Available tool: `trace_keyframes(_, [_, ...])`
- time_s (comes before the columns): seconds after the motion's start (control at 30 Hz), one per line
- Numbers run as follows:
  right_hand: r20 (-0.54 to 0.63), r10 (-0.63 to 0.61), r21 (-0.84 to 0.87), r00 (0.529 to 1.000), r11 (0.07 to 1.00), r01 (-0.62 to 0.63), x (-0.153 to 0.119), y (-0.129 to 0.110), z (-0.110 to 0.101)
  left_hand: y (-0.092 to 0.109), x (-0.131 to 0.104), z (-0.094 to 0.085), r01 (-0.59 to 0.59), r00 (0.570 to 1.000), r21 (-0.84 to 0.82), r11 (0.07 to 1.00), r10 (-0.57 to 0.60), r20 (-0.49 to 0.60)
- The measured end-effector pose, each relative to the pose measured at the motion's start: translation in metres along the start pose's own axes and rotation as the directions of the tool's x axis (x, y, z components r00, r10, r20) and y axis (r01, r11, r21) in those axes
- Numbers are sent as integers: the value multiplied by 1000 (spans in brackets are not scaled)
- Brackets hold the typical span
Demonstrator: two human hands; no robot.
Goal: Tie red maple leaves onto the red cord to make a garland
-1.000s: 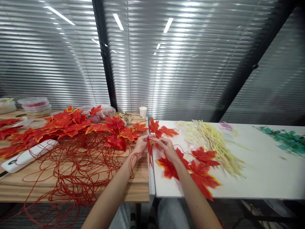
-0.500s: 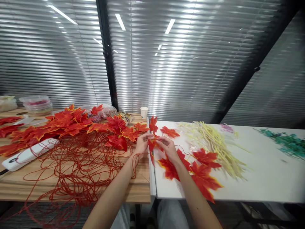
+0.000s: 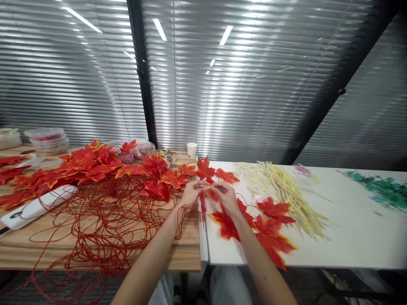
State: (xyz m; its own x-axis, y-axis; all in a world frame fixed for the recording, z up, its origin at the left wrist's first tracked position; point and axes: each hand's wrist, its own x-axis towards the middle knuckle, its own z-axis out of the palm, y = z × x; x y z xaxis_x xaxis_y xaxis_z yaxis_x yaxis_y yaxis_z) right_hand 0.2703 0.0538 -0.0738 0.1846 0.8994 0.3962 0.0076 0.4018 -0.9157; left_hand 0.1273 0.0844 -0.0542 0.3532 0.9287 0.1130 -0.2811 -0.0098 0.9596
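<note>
Over the seam between the two tables, my left hand (image 3: pixel 192 192) and my right hand (image 3: pixel 225 194) meet fingertip to fingertip. Both pinch the stem area of a red maple leaf (image 3: pixel 205 169), which stands up above the fingers, with more red leaf hanging below them. Red cord (image 3: pixel 182 218) loops by my left wrist and runs into a large tangle (image 3: pixel 104 228) on the wooden table. Under and beside my right forearm lie several red leaves (image 3: pixel 273 239) on the white table. Whether cord is between the fingertips is too small to tell.
A heap of red leaves (image 3: pixel 85 163), a white power strip (image 3: pixel 41 206) and plastic tubs (image 3: pixel 49 140) occupy the wooden table (image 3: pixel 187 254). A paper cup (image 3: pixel 192 150) stands at the back. Yellow stems (image 3: pixel 286 195) and green foliage (image 3: pixel 378 186) lie on the white table (image 3: pixel 349 237).
The held leaf has turned to show more of its face above the fingers. My right fingers have drawn in closer to my left fingertips.
</note>
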Motion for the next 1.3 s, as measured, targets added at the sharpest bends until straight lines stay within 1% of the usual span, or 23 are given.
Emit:
trace_keyframes(0.2, [-12,13,-5,1000,1000,-13,-1,-3,2,-2,1,-2,-49,998,43,998,47,33])
trace_keyframes(0.4, [-32,26,4,999,1000,-26,-3,-11,4,-8,3,-4,-59,998,12,998,60,-12])
trace_keyframes(0.53, [-90,40,14,995,999,-39,-3,-11,4,-8,2,-4,-52,998,-18,998,52,-23])
trace_keyframes(0.6, [-121,57,28,991,998,-54,-3,-10,3,-8,2,-3,-44,999,-4,999,44,-8])
trace_keyframes(0.67, [-126,81,35,989,996,-78,-2,-8,3,-8,1,-2,-56,998,22,998,56,0])
trace_keyframes(0.77, [-55,100,20,993,995,-99,-2,-7,4,-6,0,-1,-79,997,32,996,79,-1])
trace_keyframes(0.87, [14,92,4,996,996,-93,-3,-7,5,-3,-2,1,-76,997,21,997,76,3])
trace_keyframes(1.0, [36,98,29,995,995,-99,-4,-8,6,-3,-1,2,-70,997,-6,998,70,15])
trace_keyframes(1.1, [83,131,54,988,989,-136,-4,-7,6,-7,3,0,-74,997,-14,997,73,-30])
trace_keyframes(1.17, [94,151,77,984,984,-158,-5,-7,7,-10,6,-1,-85,995,1,996,85,-57])
trace_keyframes(1.3, [108,188,149,976,968,-203,-5,-7,7,-14,7,-1,-100,994,62,993,102,-32])
